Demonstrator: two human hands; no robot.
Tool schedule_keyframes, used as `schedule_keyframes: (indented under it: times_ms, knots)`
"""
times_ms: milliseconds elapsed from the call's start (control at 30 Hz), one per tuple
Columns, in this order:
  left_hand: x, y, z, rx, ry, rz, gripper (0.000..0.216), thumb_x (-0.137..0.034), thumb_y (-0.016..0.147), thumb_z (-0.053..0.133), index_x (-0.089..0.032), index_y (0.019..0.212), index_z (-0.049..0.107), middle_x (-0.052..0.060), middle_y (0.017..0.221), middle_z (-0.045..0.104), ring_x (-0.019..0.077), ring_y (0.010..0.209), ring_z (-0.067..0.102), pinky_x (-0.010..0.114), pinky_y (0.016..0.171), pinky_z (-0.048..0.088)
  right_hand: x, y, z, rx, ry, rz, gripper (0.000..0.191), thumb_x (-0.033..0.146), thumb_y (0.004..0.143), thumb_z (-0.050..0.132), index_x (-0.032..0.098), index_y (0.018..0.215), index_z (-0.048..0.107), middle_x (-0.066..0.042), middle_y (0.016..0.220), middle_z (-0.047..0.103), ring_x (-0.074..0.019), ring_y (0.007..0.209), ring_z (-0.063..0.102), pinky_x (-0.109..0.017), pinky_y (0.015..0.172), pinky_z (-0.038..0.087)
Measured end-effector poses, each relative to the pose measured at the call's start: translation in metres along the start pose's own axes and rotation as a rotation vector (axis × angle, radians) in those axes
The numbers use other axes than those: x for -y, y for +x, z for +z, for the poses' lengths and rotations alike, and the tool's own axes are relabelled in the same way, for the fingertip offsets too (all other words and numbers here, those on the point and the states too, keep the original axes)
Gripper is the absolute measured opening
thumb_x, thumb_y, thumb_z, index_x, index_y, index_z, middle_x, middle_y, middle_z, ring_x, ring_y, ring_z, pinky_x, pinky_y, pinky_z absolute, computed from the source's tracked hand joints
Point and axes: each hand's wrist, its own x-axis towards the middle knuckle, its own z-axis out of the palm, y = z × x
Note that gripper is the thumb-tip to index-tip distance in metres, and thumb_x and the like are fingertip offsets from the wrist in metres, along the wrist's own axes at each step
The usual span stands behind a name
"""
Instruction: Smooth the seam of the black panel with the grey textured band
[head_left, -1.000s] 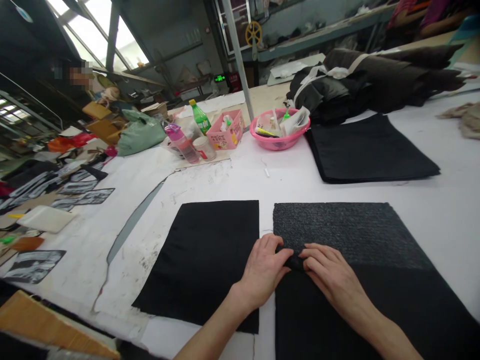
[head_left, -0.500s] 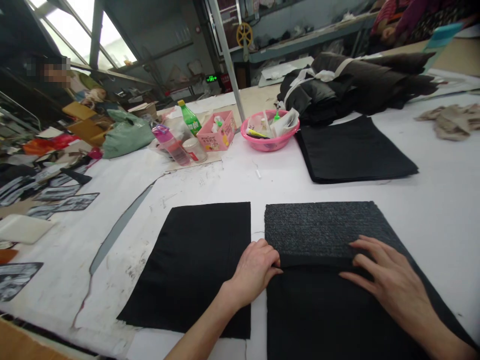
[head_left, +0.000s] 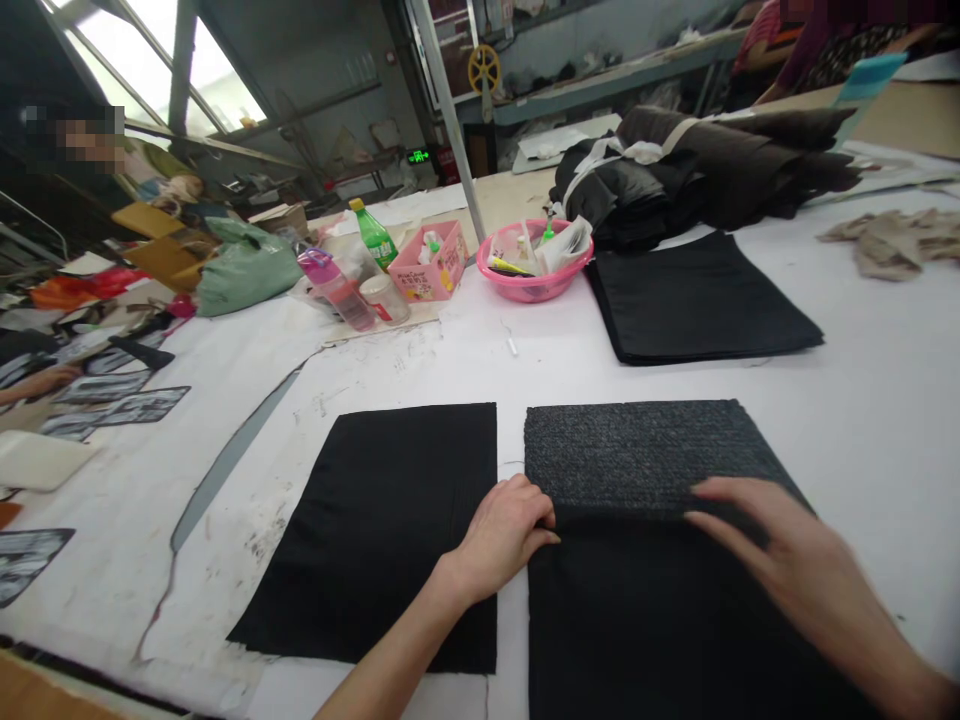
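Observation:
On the white-covered table, a dark grey textured piece (head_left: 622, 455) lies partly under a black fabric piece (head_left: 637, 620). The black piece's upper edge runs straight across the grey one. My left hand (head_left: 506, 530) is closed on the left end of that edge, its thumb and fingers pinched together. Farther right along the same edge is my right hand (head_left: 780, 550), slightly blurred, with thumb and forefinger tips close together and black cloth between them. A flat black fabric stack (head_left: 390, 530) lies to the left, partly covered by my left forearm.
Another black stack (head_left: 697, 300) lies at the back right, before tied dark bundles (head_left: 720, 165). A pink basin (head_left: 536, 285), a pink box (head_left: 427, 262), a green bottle (head_left: 373, 235) and a jar (head_left: 384, 298) stand behind. A person (head_left: 161, 170) is at the far left.
My right hand's fingers have drawn in from a spread pose to a narrow pinch at the fabric's edge. My left hand keeps its hold. The view has shifted slightly.

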Motion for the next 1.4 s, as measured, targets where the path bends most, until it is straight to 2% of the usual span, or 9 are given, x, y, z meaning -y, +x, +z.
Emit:
schedule_keyframes:
  times_ms: [67,133,233,467,567,700,833,1100,1400]
  knots:
    - [0.001,0.001,0.000,0.003,0.008,0.002,0.018,-0.024,0.080,0.076,-0.020,0.080,0.058,-0.002,0.084,0.060,0.0164,0.087,0.051,0.028,0.076,0.038,0.040,0.019,0.030,0.139,0.124,-0.098,0.036,0.052,0.104,0.041,0.023,0.120,0.055,-0.007,0.114,0.057,-0.0245,0.105,0.054,-0.039,0.090,0.046]
    - [0.002,0.001,0.000,0.006,0.020,0.005,0.018,-0.024,0.080,0.076,-0.020,0.080,0.058,-0.002,0.083,0.059,0.0164,0.087,0.051,0.027,0.075,0.039,0.069,0.031,0.054,0.190,0.191,-0.178,0.029,0.044,0.106,0.041,0.023,0.121,0.056,-0.006,0.112,0.058,-0.0233,0.105,0.053,-0.037,0.087,0.044]
    - [0.004,0.000,0.000,0.000,0.041,0.008,0.018,-0.027,0.080,0.076,-0.020,0.082,0.059,-0.002,0.083,0.059,0.0167,0.087,0.051,0.027,0.074,0.039,0.085,0.036,0.071,0.204,0.230,-0.221,0.024,0.036,0.107,0.041,0.022,0.115,0.059,-0.005,0.103,0.059,-0.0228,0.096,0.053,-0.037,0.080,0.040]
    - [0.008,-0.005,-0.001,-0.083,0.007,-0.007,0.018,-0.032,0.085,0.071,-0.019,0.094,0.062,0.001,0.090,0.062,0.0186,0.091,0.054,0.032,0.081,0.043,0.074,0.029,0.077,0.196,0.281,-0.209,0.016,0.028,0.106,0.046,0.023,0.109,0.060,-0.002,0.095,0.059,-0.0211,0.089,0.050,-0.036,0.076,0.034]
    - [0.009,-0.007,0.002,-0.157,-0.068,-0.017,0.010,-0.027,0.092,0.062,-0.019,0.098,0.063,0.002,0.091,0.063,0.0177,0.090,0.055,0.031,0.080,0.045,0.074,0.029,0.079,0.183,0.291,-0.198,0.018,0.027,0.106,0.044,0.023,0.112,0.061,-0.003,0.096,0.058,-0.0210,0.090,0.049,-0.035,0.077,0.034]
    - [0.012,-0.009,0.006,-0.209,-0.066,0.020,0.009,-0.020,0.095,0.055,-0.018,0.094,0.064,0.002,0.088,0.063,0.0160,0.086,0.054,0.030,0.077,0.045,0.074,0.029,0.080,0.179,0.288,-0.188,0.021,0.026,0.107,0.042,0.024,0.113,0.062,-0.003,0.097,0.057,-0.0209,0.090,0.049,-0.035,0.077,0.034]
    - [0.015,-0.012,0.007,-0.196,0.065,0.100,0.014,-0.016,0.096,0.051,-0.016,0.090,0.063,0.003,0.086,0.061,0.0157,0.082,0.053,0.029,0.073,0.044,0.073,0.027,0.080,0.180,0.276,-0.230,0.027,0.023,0.107,0.037,0.025,0.116,0.063,-0.004,0.100,0.056,-0.0207,0.091,0.049,-0.035,0.077,0.034]
    - [0.018,-0.017,0.010,-0.181,0.240,0.196,0.016,-0.016,0.098,0.047,-0.015,0.102,0.063,0.005,0.091,0.062,0.0161,0.085,0.053,0.030,0.073,0.046,0.074,0.027,0.081,0.196,0.264,-0.257,0.035,0.021,0.108,0.030,0.025,0.120,0.063,-0.006,0.103,0.055,-0.0203,0.092,0.048,-0.034,0.077,0.034]
    - [0.016,-0.016,0.009,-0.181,0.277,0.235,0.014,-0.014,0.097,0.049,-0.013,0.103,0.062,0.005,0.091,0.062,0.0171,0.084,0.054,0.031,0.072,0.049,0.076,0.029,0.081,0.179,0.232,-0.269,0.039,0.024,0.108,0.027,0.024,0.120,0.064,-0.006,0.100,0.054,-0.0207,0.091,0.049,-0.035,0.076,0.033]
